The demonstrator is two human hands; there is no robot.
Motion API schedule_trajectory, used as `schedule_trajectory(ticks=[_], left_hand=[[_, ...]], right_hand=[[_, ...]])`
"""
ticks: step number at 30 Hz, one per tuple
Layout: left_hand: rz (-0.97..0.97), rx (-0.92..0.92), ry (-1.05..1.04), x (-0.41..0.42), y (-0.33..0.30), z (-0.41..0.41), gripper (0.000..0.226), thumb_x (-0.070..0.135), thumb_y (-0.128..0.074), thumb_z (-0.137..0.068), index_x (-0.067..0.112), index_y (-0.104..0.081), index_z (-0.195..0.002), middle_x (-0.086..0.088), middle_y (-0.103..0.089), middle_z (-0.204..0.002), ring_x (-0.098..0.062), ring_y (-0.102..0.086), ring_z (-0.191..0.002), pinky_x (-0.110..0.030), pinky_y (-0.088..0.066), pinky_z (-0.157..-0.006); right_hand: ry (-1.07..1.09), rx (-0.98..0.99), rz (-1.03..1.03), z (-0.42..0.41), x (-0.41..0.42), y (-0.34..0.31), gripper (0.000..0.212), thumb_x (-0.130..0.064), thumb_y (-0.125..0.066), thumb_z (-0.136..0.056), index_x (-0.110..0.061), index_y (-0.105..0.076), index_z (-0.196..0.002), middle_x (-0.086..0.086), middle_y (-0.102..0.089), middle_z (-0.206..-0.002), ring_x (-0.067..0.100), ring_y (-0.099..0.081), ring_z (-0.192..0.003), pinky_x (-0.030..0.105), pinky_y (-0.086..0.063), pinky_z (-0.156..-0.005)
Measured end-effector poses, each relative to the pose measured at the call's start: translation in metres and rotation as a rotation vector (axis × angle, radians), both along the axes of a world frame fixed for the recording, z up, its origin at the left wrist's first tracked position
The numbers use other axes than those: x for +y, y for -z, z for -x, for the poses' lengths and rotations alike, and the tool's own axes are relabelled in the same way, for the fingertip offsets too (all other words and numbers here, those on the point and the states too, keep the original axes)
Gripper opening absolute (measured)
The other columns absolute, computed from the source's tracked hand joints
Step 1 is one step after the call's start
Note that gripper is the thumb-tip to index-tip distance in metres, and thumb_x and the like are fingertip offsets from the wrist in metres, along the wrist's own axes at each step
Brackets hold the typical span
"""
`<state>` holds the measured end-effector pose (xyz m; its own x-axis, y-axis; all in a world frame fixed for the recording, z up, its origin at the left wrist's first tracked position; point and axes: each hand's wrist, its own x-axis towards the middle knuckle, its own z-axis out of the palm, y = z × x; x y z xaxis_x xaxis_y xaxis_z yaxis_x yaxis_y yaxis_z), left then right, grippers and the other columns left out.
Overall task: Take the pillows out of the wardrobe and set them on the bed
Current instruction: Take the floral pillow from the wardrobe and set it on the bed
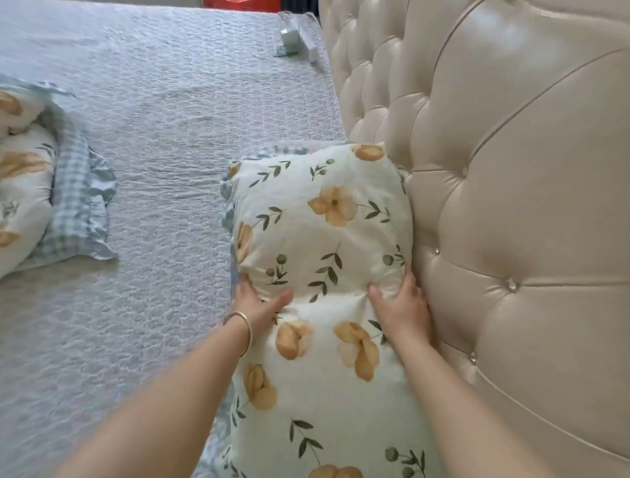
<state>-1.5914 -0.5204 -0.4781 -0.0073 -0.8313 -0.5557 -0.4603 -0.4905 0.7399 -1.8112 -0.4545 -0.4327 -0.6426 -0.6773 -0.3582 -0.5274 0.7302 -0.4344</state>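
Observation:
A white pillow (pixel 324 232) printed with yellow flowers and green leaves, edged in blue check frill, lies on the bed (pixel 163 143) against the padded headboard (pixel 511 204). My left hand (pixel 259 303), with a thin bangle at the wrist, grips the pillow's left side. My right hand (pixel 402 307) grips its right side, squeezed between pillow and headboard. Both thumbs press into the fabric and dent it. A second pillow (pixel 30 184) of the same print lies crumpled at the left edge of the view.
The bed has a pale lilac quilted cover. Small pale objects (pixel 293 37) lie at the far end of the bed beside the headboard. A strip of something red (pixel 238 4) shows beyond the bed's far edge.

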Motion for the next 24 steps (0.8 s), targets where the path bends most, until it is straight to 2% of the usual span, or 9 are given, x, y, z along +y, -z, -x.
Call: schedule_trajectory(ticks=[3, 6, 9, 12, 14, 16, 21, 23, 24], left_hand=[[0.039, -0.019, -0.007, -0.003, 0.021, 0.000, 0.097, 0.041, -0.078, -0.069, 0.018, -0.020, -0.144, -0.011, -0.037, -0.142, -0.030, -0.039, -0.131, -0.038, -0.030, -0.109], [0.023, -0.060, -0.011, -0.003, 0.031, 0.001, 0.105, 0.051, -0.077, -0.066, 0.023, -0.014, -0.145, -0.011, -0.034, -0.144, -0.030, -0.037, -0.132, -0.042, -0.030, -0.111], [0.022, -0.113, -0.023, 0.002, 0.025, 0.002, 0.109, 0.057, -0.073, -0.065, 0.025, -0.009, -0.147, -0.010, -0.030, -0.146, -0.031, -0.033, -0.134, -0.046, -0.028, -0.112], [0.028, -0.219, 0.035, 0.012, 0.013, 0.001, 0.115, 0.062, -0.067, -0.068, 0.023, 0.005, -0.149, -0.010, -0.013, -0.154, -0.029, -0.017, -0.142, -0.050, -0.021, -0.115], [0.058, -0.245, 0.128, 0.025, 0.005, -0.004, 0.117, 0.060, -0.067, -0.071, 0.022, 0.013, -0.148, -0.008, 0.003, -0.158, -0.026, -0.002, -0.145, -0.047, -0.013, -0.118], [0.057, -0.257, 0.212, 0.040, -0.005, -0.012, 0.119, 0.057, -0.069, -0.071, 0.021, 0.015, -0.147, -0.005, 0.011, -0.158, -0.022, 0.006, -0.146, -0.042, -0.007, -0.119], [-0.006, -0.279, 0.348, 0.072, -0.029, -0.030, 0.114, 0.050, -0.074, -0.069, 0.022, 0.001, -0.150, -0.004, 0.001, -0.158, -0.025, -0.007, -0.145, -0.043, -0.017, -0.118], [-0.010, -0.245, 0.371, 0.084, -0.044, -0.039, 0.102, 0.040, -0.075, -0.073, 0.023, -0.009, -0.149, -0.007, -0.012, -0.155, -0.026, -0.021, -0.141, -0.040, -0.028, -0.113], [-0.018, -0.211, 0.364, 0.090, -0.052, -0.045, 0.094, 0.035, -0.074, -0.075, 0.022, -0.016, -0.148, -0.008, -0.023, -0.152, -0.026, -0.033, -0.136, -0.036, -0.038, -0.106]], right_hand=[[0.031, 0.061, 0.006, 0.003, -0.014, 0.015, 0.082, -0.050, -0.057, -0.076, -0.020, -0.022, -0.144, 0.019, -0.049, -0.131, 0.036, -0.046, -0.122, 0.043, -0.038, -0.100], [0.014, 0.145, -0.017, 0.002, -0.017, 0.023, 0.082, -0.050, -0.056, -0.079, -0.015, -0.022, -0.144, 0.021, -0.048, -0.132, 0.037, -0.046, -0.121, 0.044, -0.037, -0.099], [0.009, 0.146, -0.012, 0.001, -0.013, 0.020, 0.081, -0.050, -0.056, -0.079, -0.014, -0.023, -0.144, 0.021, -0.046, -0.133, 0.037, -0.045, -0.122, 0.044, -0.036, -0.099], [0.006, 0.163, 0.013, -0.002, -0.005, 0.012, 0.079, -0.052, -0.054, -0.080, -0.015, -0.026, -0.143, 0.020, -0.047, -0.133, 0.037, -0.045, -0.123, 0.045, -0.037, -0.099], [0.010, 0.192, 0.007, -0.007, 0.007, 0.006, 0.075, -0.055, -0.049, -0.083, -0.013, -0.029, -0.142, 0.020, -0.046, -0.135, 0.037, -0.045, -0.123, 0.046, -0.037, -0.098], [0.018, 0.214, -0.030, -0.012, 0.022, 0.001, 0.072, -0.055, -0.045, -0.085, -0.011, -0.030, -0.141, 0.021, -0.045, -0.136, 0.038, -0.044, -0.123, 0.046, -0.037, -0.097], [0.002, 0.269, -0.089, -0.046, 0.066, -0.015, 0.069, -0.045, -0.048, -0.086, -0.007, -0.030, -0.141, 0.022, -0.039, -0.141, 0.039, -0.039, -0.126, 0.047, -0.034, -0.101], [-0.069, 0.315, -0.120, -0.066, 0.082, -0.025, 0.066, -0.039, -0.051, -0.086, -0.009, -0.030, -0.141, 0.019, -0.033, -0.145, 0.037, -0.034, -0.130, 0.046, -0.031, -0.104], [-0.109, 0.330, -0.125, -0.074, 0.088, -0.031, 0.062, -0.034, -0.051, -0.085, -0.011, -0.034, -0.139, 0.017, -0.033, -0.145, 0.035, -0.033, -0.130, 0.045, -0.031, -0.105]])
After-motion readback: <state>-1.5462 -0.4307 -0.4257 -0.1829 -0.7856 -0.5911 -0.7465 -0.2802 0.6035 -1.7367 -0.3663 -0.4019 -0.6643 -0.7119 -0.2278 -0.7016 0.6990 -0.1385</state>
